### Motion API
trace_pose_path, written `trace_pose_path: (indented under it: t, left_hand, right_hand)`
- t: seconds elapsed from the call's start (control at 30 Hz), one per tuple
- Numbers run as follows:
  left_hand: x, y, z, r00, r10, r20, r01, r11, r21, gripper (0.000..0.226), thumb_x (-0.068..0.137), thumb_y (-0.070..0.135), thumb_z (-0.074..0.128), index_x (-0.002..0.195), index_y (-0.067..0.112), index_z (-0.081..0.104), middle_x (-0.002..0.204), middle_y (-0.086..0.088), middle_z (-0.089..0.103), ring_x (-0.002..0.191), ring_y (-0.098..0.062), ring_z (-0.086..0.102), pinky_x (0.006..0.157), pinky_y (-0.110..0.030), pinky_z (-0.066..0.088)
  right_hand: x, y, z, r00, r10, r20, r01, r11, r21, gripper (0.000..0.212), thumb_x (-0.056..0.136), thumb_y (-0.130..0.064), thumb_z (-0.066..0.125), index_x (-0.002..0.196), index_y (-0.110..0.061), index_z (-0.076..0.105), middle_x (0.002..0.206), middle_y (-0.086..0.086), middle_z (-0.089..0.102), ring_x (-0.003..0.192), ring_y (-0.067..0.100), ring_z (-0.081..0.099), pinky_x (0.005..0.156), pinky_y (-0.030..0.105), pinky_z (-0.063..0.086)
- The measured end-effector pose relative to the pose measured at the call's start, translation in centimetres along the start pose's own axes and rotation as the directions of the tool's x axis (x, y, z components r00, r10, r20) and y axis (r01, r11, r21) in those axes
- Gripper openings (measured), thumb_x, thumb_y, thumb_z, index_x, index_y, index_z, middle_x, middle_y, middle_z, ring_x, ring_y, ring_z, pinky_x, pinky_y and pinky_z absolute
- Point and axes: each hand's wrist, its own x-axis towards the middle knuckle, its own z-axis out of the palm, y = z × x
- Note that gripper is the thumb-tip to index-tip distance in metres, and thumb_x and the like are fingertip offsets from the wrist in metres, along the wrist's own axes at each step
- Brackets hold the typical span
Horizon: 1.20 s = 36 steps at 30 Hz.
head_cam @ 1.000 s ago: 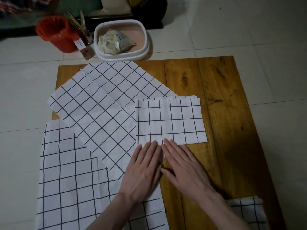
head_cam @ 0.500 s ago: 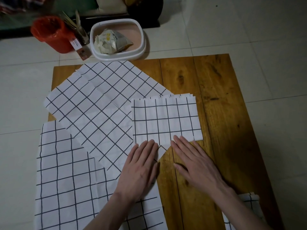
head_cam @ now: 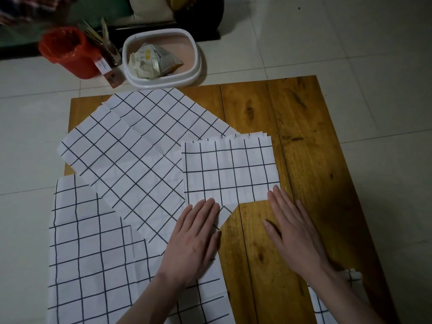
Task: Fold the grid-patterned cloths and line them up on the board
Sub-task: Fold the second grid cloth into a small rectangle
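Flat left hand (head_cam: 195, 242), right hand (head_cam: 295, 232) at folded cloth (head_cam: 230, 170); no legible writing.

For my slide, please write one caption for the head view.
Both flat hands, left hand and right hand, press a folded grid cloth on the wooden board.

No text can be read anywhere in the frame. The white tag (head_cam: 102, 65) beside the red bucket (head_cam: 70, 52) in the upper left carries lines of print too small and blurred to make out, and the reddish card (head_cam: 114, 78) just below it shows only a dark smudge. The crumpled packet (head_cam: 154, 61) in the white tub (head_cam: 161, 57) bears a yellow mark and grey lettering, also illegible.
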Motion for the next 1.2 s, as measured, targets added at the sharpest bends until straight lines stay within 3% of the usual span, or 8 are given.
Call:
trace_pose_path:
  t: [0.17,0.33,0.53,0.67,0.83,1.03,1.2]
  left_hand:
    - [0.1,0.3,-0.1,0.999,-0.037,-0.004,0.037,0.999,-0.039,0.058,0.112,0.041,0.033,0.163,0.014,0.034,0.169,-0.002,0.035,0.158,-0.018,0.027,0.126,-0.047,0.026]
    - [0.6,1.5,-0.6,0.994,-0.104,-0.038,0.104,0.995,-0.014,0.053,0.110,0.044,0.036,0.153,0.016,0.051,0.158,-0.001,0.050,0.147,-0.020,0.043,0.122,-0.045,0.029]
    - [0.8,3.0,-0.6,0.990,-0.129,-0.056,0.130,0.991,0.015,0.049,0.108,0.041,0.040,0.149,0.018,0.053,0.147,-0.004,0.056,0.136,-0.025,0.051,0.121,-0.047,0.031]
    - [1.4,3.5,0.0,0.994,-0.100,-0.038,0.102,0.994,0.045,0.052,0.109,0.041,0.039,0.156,0.021,0.046,0.151,-0.006,0.052,0.143,-0.027,0.047,0.124,-0.046,0.027]
    - [1.9,4.0,0.8,0.995,-0.102,-0.012,0.102,0.993,0.064,0.057,0.110,0.044,0.034,0.161,0.020,0.038,0.166,-0.008,0.040,0.154,-0.026,0.036,0.123,-0.046,0.025]
    - [1.8,4.4,1.2,0.991,-0.132,-0.003,0.132,0.988,0.076,0.059,0.109,0.045,0.037,0.163,0.019,0.035,0.168,-0.009,0.036,0.156,-0.027,0.033,0.124,-0.048,0.024]
    - [1.8,4.3,1.5,0.991,-0.133,0.009,0.132,0.988,0.082,0.061,0.109,0.046,0.038,0.164,0.020,0.033,0.169,-0.009,0.034,0.156,-0.027,0.033,0.123,-0.049,0.025]
  right_hand:
    - [0.1,-0.1,-0.3,0.999,0.000,-0.034,0.002,0.999,0.046,0.065,0.109,-0.057,0.016,0.166,-0.026,0.010,0.174,-0.010,0.005,0.159,0.007,0.004,0.128,0.046,0.012]
    - [0.6,-1.2,-0.8,0.993,0.068,-0.094,-0.055,0.989,0.138,0.060,0.109,-0.054,0.025,0.161,-0.025,0.034,0.170,-0.009,0.024,0.157,0.006,0.018,0.125,0.044,0.026]
    - [2.3,-3.5,-1.8,0.942,0.264,-0.205,-0.222,0.953,0.207,0.040,0.100,-0.038,0.054,0.133,-0.017,0.064,0.143,0.000,0.056,0.131,0.020,0.050,0.095,0.030,0.046]
    - [3.9,-4.8,-2.8,0.878,0.424,-0.221,-0.355,0.888,0.292,0.045,0.099,-0.036,0.063,0.139,-0.018,0.055,0.131,0.001,0.057,0.117,0.016,0.050,0.083,0.027,0.048]
    - [5.0,-5.4,-3.5,0.833,0.530,-0.162,-0.491,0.841,0.226,0.065,0.097,-0.042,0.066,0.151,-0.017,0.040,0.139,0.010,0.053,0.124,0.026,0.052,0.092,0.038,0.054]
    - [5.7,-5.3,-4.2,0.800,0.596,-0.072,-0.556,0.781,0.285,0.054,0.094,-0.043,0.070,0.135,-0.016,0.050,0.127,0.008,0.060,0.112,0.023,0.057,0.082,0.033,0.051]
    - [5.8,-5.1,-4.5,0.791,0.610,-0.039,-0.539,0.726,0.427,0.042,0.091,-0.035,0.076,0.123,-0.019,0.055,0.129,0.005,0.052,0.108,0.017,0.050,0.071,0.023,0.039]
